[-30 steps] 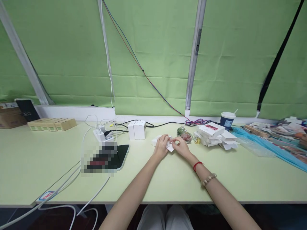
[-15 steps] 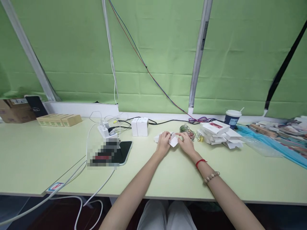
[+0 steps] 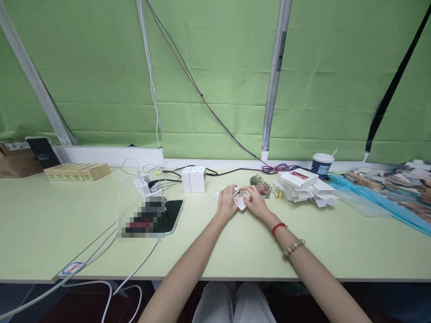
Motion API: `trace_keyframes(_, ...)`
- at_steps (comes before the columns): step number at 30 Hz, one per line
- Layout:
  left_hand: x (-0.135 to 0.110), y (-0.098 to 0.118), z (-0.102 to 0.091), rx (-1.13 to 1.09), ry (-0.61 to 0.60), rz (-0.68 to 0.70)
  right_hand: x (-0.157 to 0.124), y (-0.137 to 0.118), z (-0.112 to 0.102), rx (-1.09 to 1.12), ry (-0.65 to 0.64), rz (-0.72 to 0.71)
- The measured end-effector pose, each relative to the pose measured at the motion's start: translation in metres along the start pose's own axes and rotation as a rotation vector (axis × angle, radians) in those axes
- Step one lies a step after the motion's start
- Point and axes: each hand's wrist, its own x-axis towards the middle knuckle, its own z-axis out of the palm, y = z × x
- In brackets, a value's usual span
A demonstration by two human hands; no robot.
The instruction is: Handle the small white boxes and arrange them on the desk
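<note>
White box [image 3: 240, 204], where do we have it?

Between our hands, long axis roughly sideways. Our left hand [image 3: 227, 202] clasps its body; our right hand [image 3: 257, 203] is nearer the open end, pinching or not, we can't tell.

Wearing a thin, bright red cord bracelet [image 3: 279, 224] around the right wrist, just behind the right hand [image 3: 256, 202]. Carrying a second, beaded bracelet [image 3: 294, 246] higher up the right forearm [image 3: 313, 271], toward the elbow: stringing rounded beads in muted beige and brown in a row, looking chunkier than the cord. Baring the left hand [image 3: 227, 202] and left forearm [image 3: 190, 264] down to the picture's lower edge. Dressing the legs in plain, pale grey trousers [image 3: 217, 303], showing below the worktop's [image 3: 242, 260] near edge as two rounded knees with soft folds.
</note>
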Motion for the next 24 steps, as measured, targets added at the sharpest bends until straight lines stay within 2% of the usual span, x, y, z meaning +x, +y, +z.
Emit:
trace_keyframes(3, 0.0003, -0.0001, 0.0002, 0.012, 0.004, -0.048, 0.0002, -0.0007, 0.0, 0.02, 0.028, 0.017)
trace_keyframes(8, 0.0007, 0.0002, 0.0006, 0.036, -0.021, -0.072, 0.0004, -0.0002, -0.0007, 0.026, -0.013, 0.041)
trace_keyframes(17, 0.0, 0.0004, 0.002, 0.073, -0.041, -0.051, 0.0003, -0.0029, 0.0006, 0.105, -0.017, 0.127)
trace_keyframes(24, 0.0005, 0.0003, 0.0021, 0.078, -0.05, -0.04, 0.0, -0.0052, -0.0022, 0.021, -0.061, 0.165)
